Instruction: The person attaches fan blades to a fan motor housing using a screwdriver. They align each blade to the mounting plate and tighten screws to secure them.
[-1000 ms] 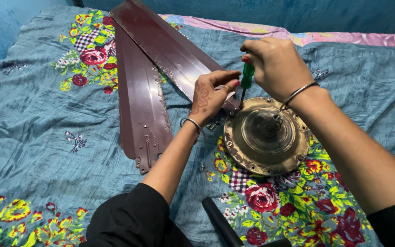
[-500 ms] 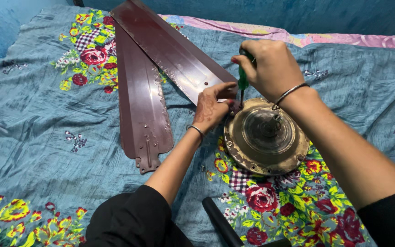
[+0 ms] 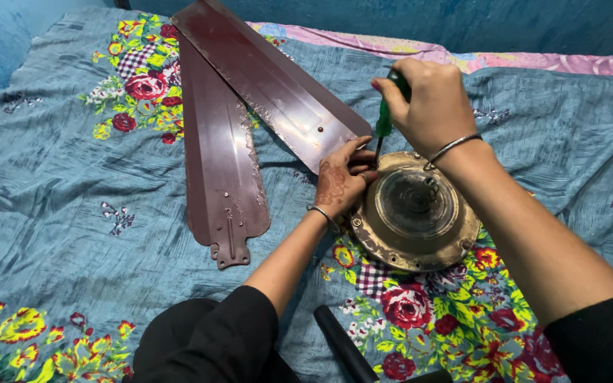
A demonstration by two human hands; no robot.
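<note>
Driving a green-handled screwdriver (image 3: 384,117) down at the far-left rim of the fan motor (image 3: 414,211), the right hand (image 3: 431,106) is wrapped tight around the handle, tip planted where the upper blade (image 3: 271,81) meets the housing. The left hand (image 3: 340,181) sits low against that same joint, fingers curled in and pinching at the blade's end by the tip; whether a screw is between them I cannot tell, they hide the spot. So the job reads as partway: one maroon blade is lined up at the motor and being worked on, with at least one small screw head showing on its near end. The second blade (image 3: 218,152) lies loose on the bedsheet (image 3: 58,191) to the left, its slotted bracket end pointing near and well apart from the motor, nothing fastened there. Empty holes show around the motor's near rim, so, by my reading, more mounting points are unfilled. The motor rests on the floral patch of the sheet, right of centre, round and tarnished brass in colour, its shaft stub upright in the middle. A dark cylinder (image 3: 342,347) pokes in at the near edge. As for containers, none in sight: no tray or box for screws, only a few tiny bits of hardware on the cloth near the left wrist, too small to name.
</note>
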